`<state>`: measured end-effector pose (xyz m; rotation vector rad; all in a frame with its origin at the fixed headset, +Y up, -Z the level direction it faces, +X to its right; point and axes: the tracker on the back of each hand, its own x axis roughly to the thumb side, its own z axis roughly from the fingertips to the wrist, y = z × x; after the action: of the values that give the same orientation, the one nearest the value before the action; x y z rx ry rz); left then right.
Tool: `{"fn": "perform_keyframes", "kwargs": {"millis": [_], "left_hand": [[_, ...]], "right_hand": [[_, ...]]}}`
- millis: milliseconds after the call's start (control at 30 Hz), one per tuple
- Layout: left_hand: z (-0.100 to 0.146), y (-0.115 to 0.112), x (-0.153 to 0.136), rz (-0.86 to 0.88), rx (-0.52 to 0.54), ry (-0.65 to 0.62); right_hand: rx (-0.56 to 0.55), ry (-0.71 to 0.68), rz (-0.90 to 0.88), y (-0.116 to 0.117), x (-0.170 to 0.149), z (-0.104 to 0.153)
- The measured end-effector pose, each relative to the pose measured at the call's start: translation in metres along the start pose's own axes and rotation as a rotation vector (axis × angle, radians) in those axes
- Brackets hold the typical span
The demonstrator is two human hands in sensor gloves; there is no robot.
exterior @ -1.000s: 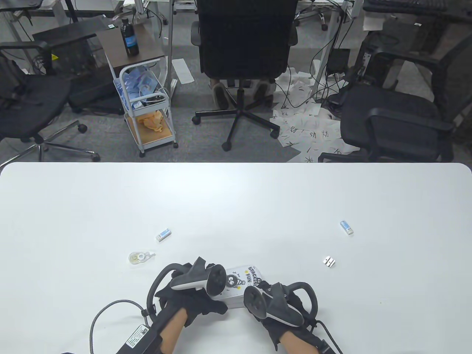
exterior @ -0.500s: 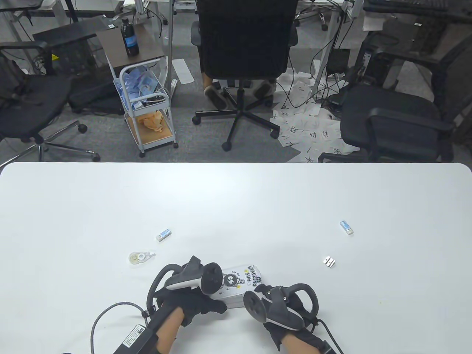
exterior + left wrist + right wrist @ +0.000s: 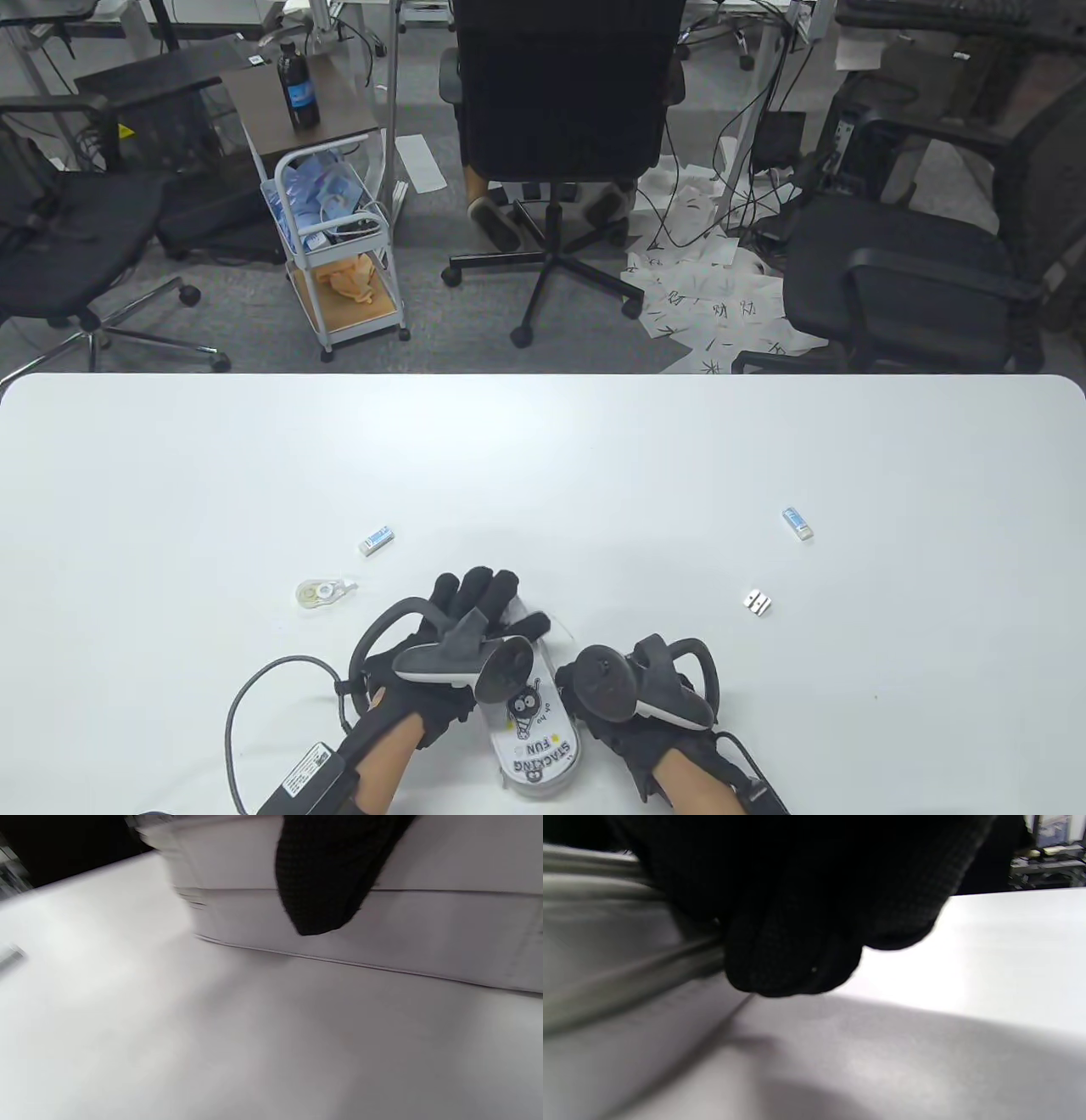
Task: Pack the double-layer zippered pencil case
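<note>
Table view: left hand (image 3: 462, 632) spread atop pencil case (image 3: 534, 747); right hand (image 3: 632, 705) pinches its edge. Risk: case slipping between them.

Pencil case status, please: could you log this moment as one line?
pencil case: on table, closed | left hand: fingers straight on it | right hand: grips its edge | erasers, sharpener, tape: unpacked

two erasers (image 3: 376, 539) (image 3: 797, 523), one correction tape (image 3: 321, 592), one sharpener (image 3: 758, 603), one pencil case (image 3: 534, 737).
</note>
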<state>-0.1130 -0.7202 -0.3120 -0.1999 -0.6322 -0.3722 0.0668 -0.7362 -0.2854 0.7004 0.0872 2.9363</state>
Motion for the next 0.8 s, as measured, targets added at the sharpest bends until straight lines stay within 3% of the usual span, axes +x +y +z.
{"fn": "perform_keyframes", "kwargs": {"millis": [133, 267, 367, 467, 533, 667, 800], "left_hand": [[0.003, -0.001, -0.005, 0.262, -0.063, -0.023], [0.008, 0.004, 0.002, 0.323, -0.007, -0.09], [0.008, 0.002, 0.003, 0.544, -0.034, -0.153], [0.004, -0.005, 0.01, 0.832, -0.136, -0.247], [0.001, -0.006, 0.022, 0.777, -0.247, -0.239], [-0.002, -0.007, 0.031, 0.462, -0.243, -0.226], [-0.001, -0.006, 0.023, 0.492, -0.263, -0.155]], "right_hand": [[0.022, 0.002, -0.119, 0.0, -0.008, 0.001], [0.116, -0.035, -0.278, 0.007, -0.016, -0.002], [0.14, -0.055, -0.317, 0.011, -0.014, -0.001], [0.134, -0.087, -0.324, 0.011, -0.007, 0.0], [0.146, -0.117, -0.351, 0.012, -0.001, -0.001], [0.064, -0.135, -0.237, 0.002, 0.002, 0.004], [-0.039, -0.114, -0.038, -0.01, 0.002, 0.007]]}}
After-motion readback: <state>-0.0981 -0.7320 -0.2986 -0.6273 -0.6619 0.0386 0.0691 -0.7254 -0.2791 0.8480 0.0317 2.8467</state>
